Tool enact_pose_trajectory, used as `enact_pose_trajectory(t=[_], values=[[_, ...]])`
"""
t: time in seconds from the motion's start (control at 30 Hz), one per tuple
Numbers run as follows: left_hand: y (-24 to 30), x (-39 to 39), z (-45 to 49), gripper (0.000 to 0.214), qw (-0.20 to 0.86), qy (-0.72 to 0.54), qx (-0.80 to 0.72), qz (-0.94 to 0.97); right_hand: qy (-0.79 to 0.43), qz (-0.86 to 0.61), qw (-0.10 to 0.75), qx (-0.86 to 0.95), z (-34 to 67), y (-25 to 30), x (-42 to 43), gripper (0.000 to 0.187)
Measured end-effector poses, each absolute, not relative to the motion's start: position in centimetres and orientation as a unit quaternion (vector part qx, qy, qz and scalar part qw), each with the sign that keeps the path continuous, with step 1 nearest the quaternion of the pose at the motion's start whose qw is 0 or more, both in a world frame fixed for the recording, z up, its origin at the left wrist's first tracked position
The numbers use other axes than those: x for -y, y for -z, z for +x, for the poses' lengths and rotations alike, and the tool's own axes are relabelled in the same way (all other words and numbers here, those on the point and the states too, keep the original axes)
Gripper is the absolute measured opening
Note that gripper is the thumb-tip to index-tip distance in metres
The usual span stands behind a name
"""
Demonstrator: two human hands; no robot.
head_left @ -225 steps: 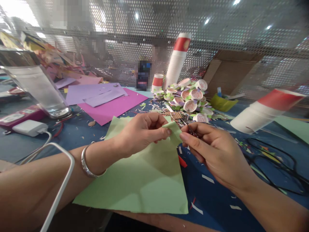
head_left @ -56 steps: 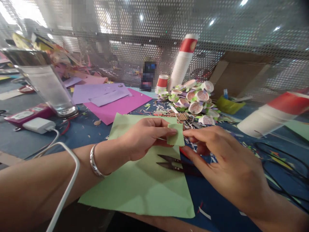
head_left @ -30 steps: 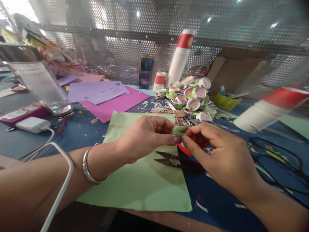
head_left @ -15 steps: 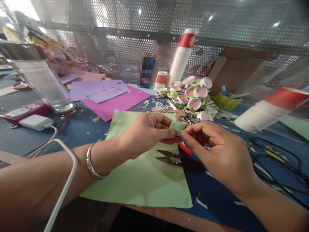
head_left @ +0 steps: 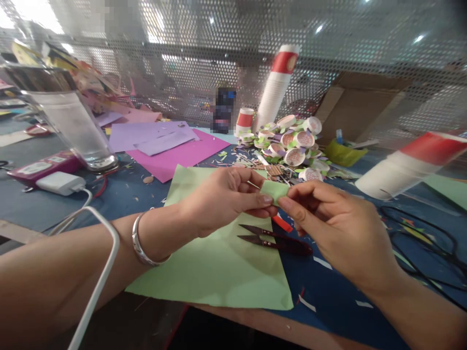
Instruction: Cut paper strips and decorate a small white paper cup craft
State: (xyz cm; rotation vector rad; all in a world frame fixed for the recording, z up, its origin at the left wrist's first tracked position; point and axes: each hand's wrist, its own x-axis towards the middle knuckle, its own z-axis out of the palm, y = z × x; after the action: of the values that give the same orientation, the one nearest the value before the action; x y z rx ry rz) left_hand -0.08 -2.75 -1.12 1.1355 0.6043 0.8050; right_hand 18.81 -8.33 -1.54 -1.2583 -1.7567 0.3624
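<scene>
A small piece of light green paper (head_left: pixel 274 191) is pinched between my two hands above the table. My left hand (head_left: pixel 226 197), with a silver bangle at the wrist, grips its left side between thumb and fingers. At its lower right corner, the thumb and fingertips of my right hand (head_left: pixel 335 218) are closed on the paper. Below lies a large green sheet (head_left: pixel 219 277). Thread snips (head_left: pixel 270 238) with dark blades rest partly on that sheet, beside a small red object (head_left: pixel 282 223) I cannot make out.
Cut cup bottoms with coloured paper (head_left: pixel 294 146) are heaped behind my hands, near tall stacked paper cups (head_left: pixel 273 92). Purple sheets (head_left: pixel 146 136) and a glass bottle (head_left: pixel 73 121) stand left. A white cable (head_left: pixel 105 272) crosses my left forearm. More cups (head_left: pixel 408 167) and black cables (head_left: pixel 423 238) are right.
The green paper piece has turned so that more of its flat face shows. Both hands have shifted slightly to the right, still pinching it.
</scene>
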Motion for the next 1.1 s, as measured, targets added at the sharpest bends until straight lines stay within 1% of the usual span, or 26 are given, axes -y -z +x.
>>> enact_pose_trajectory(t=[0.2, 0.37, 0.43, 0.5, 0.6, 0.8, 0.93, 1.1], values=[[1.4, 2.8, 0.0, 0.016, 0.710, -0.381, -0.283, 0.520, -0.122, -0.518, 0.446, 0.720, 19.2, 1.8, 7.9, 0.016], [1.4, 2.2, -0.3, 0.015, 0.723, -0.380, -0.264, 0.513, -0.044, -0.499, 0.430, 0.751, 19.5, 2.2, 7.7, 0.006], [1.4, 2.1, -0.4, 0.016, 0.716, -0.383, -0.263, 0.520, -0.013, -0.486, 0.422, 0.765, 19.5, 2.2, 7.7, 0.006], [1.4, 2.2, -0.4, 0.016, 0.692, -0.393, -0.267, 0.543, 0.003, -0.477, 0.418, 0.773, 19.5, 2.2, 7.8, 0.007], [1.2, 2.5, -0.3, 0.012, 0.616, -0.411, -0.278, 0.612, 0.000, -0.479, 0.422, 0.770, 19.6, 2.2, 8.0, 0.005], [0.5, 3.7, -0.6, 0.006, 0.451, -0.434, -0.277, 0.729, -0.059, -0.479, 0.463, 0.744, 19.7, 2.3, 8.4, 0.002], [0.3, 4.5, -0.8, 0.003, 0.367, -0.473, -0.235, 0.766, -0.171, -0.460, 0.492, 0.719, 19.4, 1.8, 8.7, 0.002], [0.5, 5.2, -0.9, 0.006, 0.302, -0.493, -0.224, 0.785, -0.282, -0.431, 0.516, 0.684, 19.9, 1.6, 9.0, 0.011]])
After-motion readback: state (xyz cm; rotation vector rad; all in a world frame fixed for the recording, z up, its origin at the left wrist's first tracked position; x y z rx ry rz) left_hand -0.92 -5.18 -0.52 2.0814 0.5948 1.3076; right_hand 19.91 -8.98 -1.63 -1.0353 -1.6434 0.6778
